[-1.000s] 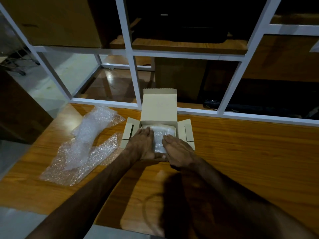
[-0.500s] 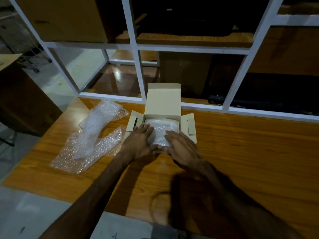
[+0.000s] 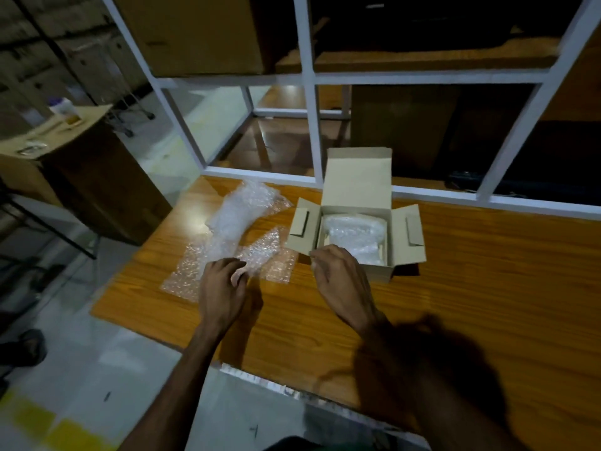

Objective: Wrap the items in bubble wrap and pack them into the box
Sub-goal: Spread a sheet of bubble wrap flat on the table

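Wooden table holds an open box with a bubble-wrapped bundle inside. Right hand hovers beside it, fingers loosely curled, empty. Left hand touches loose bubble wrap, fingers loosely curled.

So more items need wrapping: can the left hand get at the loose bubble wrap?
Probably yes: the left hand hovers at the bubble wrap's near edge on the table, nothing between them.

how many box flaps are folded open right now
3. The tall lid flap stands up at the back of the box; one side flap splays left, one side flap splays right. A front flap, if any, would be hidden behind the right hand.
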A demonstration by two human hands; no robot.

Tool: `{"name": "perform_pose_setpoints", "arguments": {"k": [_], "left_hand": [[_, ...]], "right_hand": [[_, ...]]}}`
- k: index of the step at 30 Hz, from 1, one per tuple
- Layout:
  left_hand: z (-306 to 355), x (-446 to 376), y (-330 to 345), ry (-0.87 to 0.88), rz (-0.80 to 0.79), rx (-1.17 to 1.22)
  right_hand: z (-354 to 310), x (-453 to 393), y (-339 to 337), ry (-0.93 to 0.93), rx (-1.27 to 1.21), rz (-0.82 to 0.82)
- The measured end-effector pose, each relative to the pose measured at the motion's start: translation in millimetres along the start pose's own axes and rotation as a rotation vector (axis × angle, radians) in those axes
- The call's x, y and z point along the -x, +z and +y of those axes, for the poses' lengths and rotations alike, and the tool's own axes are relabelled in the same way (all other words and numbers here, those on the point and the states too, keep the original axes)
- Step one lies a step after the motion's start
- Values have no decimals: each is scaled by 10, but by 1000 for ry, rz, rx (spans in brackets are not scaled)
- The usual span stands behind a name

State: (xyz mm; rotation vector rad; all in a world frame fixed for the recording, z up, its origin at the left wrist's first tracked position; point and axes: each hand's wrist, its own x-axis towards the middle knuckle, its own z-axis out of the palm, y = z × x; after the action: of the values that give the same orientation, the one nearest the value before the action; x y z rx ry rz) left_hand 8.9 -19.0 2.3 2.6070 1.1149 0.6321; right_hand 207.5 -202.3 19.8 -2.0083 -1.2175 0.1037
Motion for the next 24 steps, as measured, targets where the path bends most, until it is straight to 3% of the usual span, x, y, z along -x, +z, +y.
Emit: {"name": "perform_pose_setpoints", "arguments": {"k": [4, 9, 15, 20, 24], "left_hand": [[-490, -60, -28, -135, -35, 5], [-807, -267, -51, -173, -141, -52], [-890, -535, -64, 9, -162, 6], [-818, -711, -80, -23, -167, 101], [-819, -796, -57, 57, -194, 145]], "right_hand": [[-286, 74, 254, 65, -45, -10], [-621, 179, 579, 129, -76, -32], [-977, 227, 813, 208, -134, 5], [-1171, 199, 917, 281, -161, 40], [-1241, 158, 941, 303, -153, 57]]}}
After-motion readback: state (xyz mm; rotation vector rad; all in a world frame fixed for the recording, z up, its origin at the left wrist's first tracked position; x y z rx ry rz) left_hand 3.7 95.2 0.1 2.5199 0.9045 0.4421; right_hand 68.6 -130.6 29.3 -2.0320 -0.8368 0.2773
